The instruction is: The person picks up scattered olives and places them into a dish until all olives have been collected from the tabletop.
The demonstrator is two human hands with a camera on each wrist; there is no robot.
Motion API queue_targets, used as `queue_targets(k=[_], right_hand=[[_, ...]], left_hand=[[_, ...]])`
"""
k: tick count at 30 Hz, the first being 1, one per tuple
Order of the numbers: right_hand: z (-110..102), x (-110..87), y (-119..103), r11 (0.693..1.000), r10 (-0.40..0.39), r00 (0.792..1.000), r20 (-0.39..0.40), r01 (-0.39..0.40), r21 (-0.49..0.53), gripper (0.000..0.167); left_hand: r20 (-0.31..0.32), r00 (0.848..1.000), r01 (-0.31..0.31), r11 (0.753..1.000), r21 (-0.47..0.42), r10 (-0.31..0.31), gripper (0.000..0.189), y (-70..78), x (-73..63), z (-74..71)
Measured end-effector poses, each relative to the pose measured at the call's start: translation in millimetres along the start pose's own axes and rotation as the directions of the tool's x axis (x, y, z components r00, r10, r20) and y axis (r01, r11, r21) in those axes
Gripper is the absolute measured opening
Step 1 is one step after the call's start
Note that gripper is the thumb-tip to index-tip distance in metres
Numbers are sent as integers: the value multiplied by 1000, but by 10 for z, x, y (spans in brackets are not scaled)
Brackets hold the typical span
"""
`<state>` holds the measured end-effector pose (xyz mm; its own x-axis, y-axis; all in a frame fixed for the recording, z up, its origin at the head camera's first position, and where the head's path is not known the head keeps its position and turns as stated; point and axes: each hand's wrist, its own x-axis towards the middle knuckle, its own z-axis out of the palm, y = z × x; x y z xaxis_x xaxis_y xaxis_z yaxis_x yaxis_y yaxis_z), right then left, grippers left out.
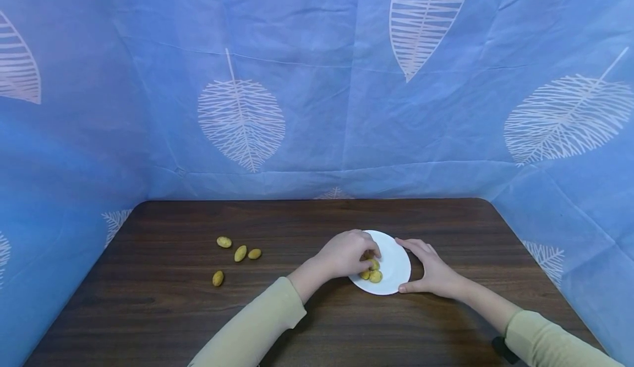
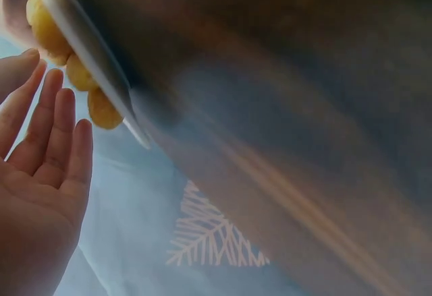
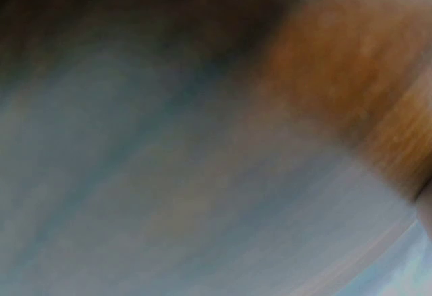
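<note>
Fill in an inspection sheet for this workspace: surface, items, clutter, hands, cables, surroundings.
Surface: dark wood-grain table
Job's things: white plate bearing several yellow oval pieces; four more loose on the table's left side
Clutter: dark object by the right sleeve, unidentifiable
Hands: left hand over the plate, fingertips near the pieces, contact unclear; right hand holds the plate's rim
Cables: nothing seen
Surroundings: blue leaf-print cloth behind and at both sides

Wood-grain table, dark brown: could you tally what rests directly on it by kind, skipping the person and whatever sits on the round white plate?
Small yellow-green oval fruits: 4
Round white plate: 1
Total: 5
</note>
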<state>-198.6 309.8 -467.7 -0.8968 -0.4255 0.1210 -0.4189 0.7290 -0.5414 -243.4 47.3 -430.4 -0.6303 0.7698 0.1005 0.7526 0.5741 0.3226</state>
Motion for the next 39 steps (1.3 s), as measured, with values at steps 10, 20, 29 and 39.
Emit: queue_targets(k=[10,20,29,39], right_hand=[[-14,2,-12,1000,0,1000,9,0,10,107],[-9,2,-16,1000,-7,1000,-7,7,2,107],[-11,7,-27,1000,-2,1000,-2,2,4,108],[-1,8,-5,1000,-1,1000,-2,1,7,108]], left_hand=[[-77,996,32,999,-42,-35,17,-90,-176,-214],[-144,984,93,992,-80,-104,21,-330,-455,-408],[-225,958,156,980,-124,-181,21,-627,-773,-531],[-263,924,244,958,-151,-277,21,-883,-1151,-649]])
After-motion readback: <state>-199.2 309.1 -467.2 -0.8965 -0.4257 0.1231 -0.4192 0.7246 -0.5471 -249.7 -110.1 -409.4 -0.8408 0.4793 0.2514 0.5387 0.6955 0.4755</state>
